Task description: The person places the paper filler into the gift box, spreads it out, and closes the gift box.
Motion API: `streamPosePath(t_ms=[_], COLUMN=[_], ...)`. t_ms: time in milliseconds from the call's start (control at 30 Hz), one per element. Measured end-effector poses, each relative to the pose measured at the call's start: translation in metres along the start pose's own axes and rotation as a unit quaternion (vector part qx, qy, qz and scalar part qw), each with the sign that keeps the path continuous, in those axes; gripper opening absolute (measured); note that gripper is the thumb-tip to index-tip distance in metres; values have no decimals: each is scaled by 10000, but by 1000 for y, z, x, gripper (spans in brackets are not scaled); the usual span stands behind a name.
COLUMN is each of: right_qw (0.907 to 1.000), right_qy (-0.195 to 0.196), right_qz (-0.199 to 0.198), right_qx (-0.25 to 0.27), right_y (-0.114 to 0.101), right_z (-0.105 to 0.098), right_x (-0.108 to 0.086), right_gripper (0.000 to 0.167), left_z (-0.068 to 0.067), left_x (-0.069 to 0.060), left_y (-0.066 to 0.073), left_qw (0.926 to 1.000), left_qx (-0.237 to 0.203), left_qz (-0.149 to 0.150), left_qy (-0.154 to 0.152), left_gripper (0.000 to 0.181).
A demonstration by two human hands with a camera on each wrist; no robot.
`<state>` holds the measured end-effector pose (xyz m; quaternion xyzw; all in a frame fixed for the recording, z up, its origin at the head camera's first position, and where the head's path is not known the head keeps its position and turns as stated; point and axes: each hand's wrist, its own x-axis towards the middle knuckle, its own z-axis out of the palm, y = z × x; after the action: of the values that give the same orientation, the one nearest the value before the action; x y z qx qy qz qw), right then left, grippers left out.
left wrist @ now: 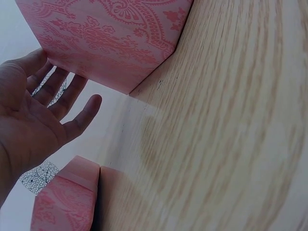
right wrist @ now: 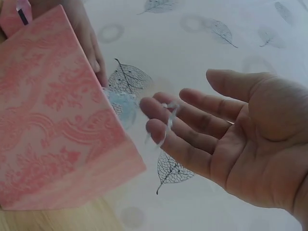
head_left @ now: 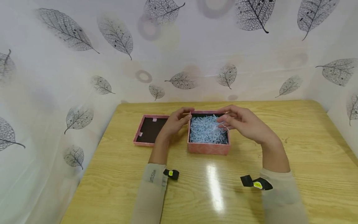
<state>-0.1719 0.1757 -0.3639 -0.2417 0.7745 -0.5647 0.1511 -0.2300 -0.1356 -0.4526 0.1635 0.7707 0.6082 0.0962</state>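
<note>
A pink patterned box point(head_left: 208, 148) stands uncovered, filled with light-blue shredded paper point(head_left: 207, 132). My left hand point(head_left: 175, 123) holds its far left corner, the thumb against the side wall. In the left wrist view that hand point(left wrist: 36, 110) meets the upper edge of the box point(left wrist: 106, 36), its little finger free. Over the right part of the box is my right hand point(head_left: 246, 124), fingers loosely spread. The right wrist view has this hand point(right wrist: 231, 139) palm visible, with a thin paper strip point(right wrist: 169, 122) clinging to the fingers beside the box wall point(right wrist: 62, 125).
The pink lid point(head_left: 144, 144) lies left of the box, dark inside up, with small light tabs, partly behind my left hand. Both rest on a wood-grain table point(head_left: 117, 186). A leaf-print covering point(head_left: 207, 59) hangs along its back and sides.
</note>
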Motion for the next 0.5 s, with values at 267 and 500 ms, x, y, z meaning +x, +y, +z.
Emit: streamPosePath(t_ms=[267,500], right_qw=[9971,9959], right_qy=[156,-886], right_qz=[-211,24], right_qx=[721,-178], right_y=[1,-2], right_z=[1,4], right_x=[0,-2], right_gripper=[40,39], left_z=[-1,-1], left_x=[-1,1], left_y=[-1,0], left_qw=[10000,10000], left_qx=[-39,-23], left_qz=[-2,10], left_qy=[-26,-56], left_gripper=[37,38])
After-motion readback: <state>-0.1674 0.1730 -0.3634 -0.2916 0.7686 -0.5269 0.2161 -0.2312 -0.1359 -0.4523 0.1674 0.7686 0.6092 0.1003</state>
